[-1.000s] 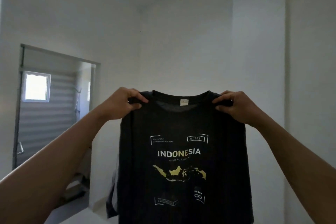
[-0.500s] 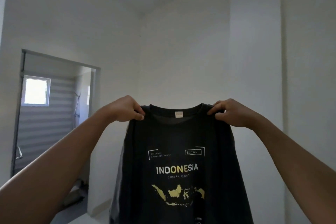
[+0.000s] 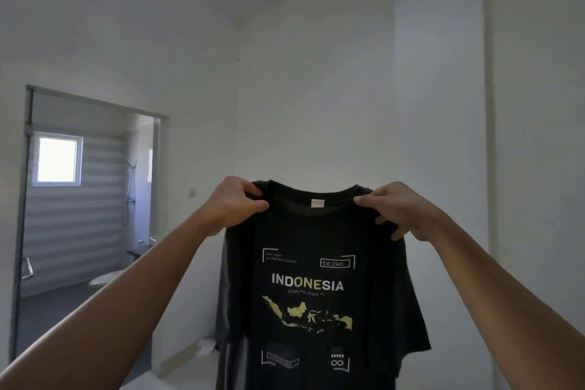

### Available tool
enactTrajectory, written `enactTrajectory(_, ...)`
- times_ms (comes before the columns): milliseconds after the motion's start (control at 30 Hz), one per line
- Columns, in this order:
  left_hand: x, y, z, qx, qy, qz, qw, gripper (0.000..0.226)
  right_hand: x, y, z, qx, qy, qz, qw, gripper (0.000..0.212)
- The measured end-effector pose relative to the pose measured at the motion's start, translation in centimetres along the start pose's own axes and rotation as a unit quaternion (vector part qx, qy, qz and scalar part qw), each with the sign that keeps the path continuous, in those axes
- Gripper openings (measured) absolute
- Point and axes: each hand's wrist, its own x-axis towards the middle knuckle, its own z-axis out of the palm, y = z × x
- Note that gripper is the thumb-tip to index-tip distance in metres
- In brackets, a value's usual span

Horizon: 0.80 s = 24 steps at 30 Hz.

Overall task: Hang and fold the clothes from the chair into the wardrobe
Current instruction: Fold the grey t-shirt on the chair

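Note:
A black T-shirt (image 3: 311, 298) with the word INDONESIA and a yellow map print hangs in front of me, held up by its shoulders. My left hand (image 3: 235, 204) pinches the left shoulder beside the collar. My right hand (image 3: 395, 209) pinches the right shoulder, fingers curled into the cloth. The shirt's print faces me and its hem runs out of the bottom of the view. Neither the chair nor the wardrobe is in view.
White walls meet in a corner straight ahead. An open doorway (image 3: 91, 218) at the left leads into a bathroom with a bright window (image 3: 58, 159), a shower fitting and a toilet. A small white crumpled thing (image 3: 207, 346) lies on the floor near the doorway.
The view has tilted down a little, showing more of the shirt's lower print. Both hands keep their hold on the shoulders, now a bit closer together.

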Motion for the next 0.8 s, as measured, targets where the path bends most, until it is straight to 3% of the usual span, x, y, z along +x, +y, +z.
enactTrajectory(100,0.2,0.2,-0.2,-0.051,0.044,0.049,0.997,0.034,0.3,0.6,-0.2,0.047,0.062,-0.087,0.993,0.021)
enactTrajectory(200,0.4,0.9,-0.3,-0.114,0.063,0.100,0.986,0.034,0.7,0.5,-0.2,0.140,0.118,-0.151,0.971,0.025)
enactTrajectory(333,0.7,3.0,-0.2,-0.266,0.047,0.133,0.953,0.034,1.4,-0.6,-0.1,0.286,0.102,-0.203,0.931,0.027)
enactTrajectory(467,1.2,4.6,0.4,-0.370,0.001,0.129,0.920,0.047,1.6,-2.4,0.6,0.410,0.060,-0.189,0.890,0.035)
enactTrajectory(567,1.6,4.7,1.1,-0.386,-0.015,0.129,0.913,0.056,2.0,-3.0,1.2,0.428,0.053,-0.178,0.885,0.040)
enactTrajectory(700,1.5,5.1,1.7,-0.472,0.010,0.098,0.876,0.051,1.9,-3.2,1.4,0.459,0.054,-0.188,0.867,0.044)
enactTrajectory(800,1.8,5.4,2.4,-0.531,0.041,0.059,0.844,0.044,1.9,-3.2,1.5,0.512,0.050,-0.182,0.838,0.035)
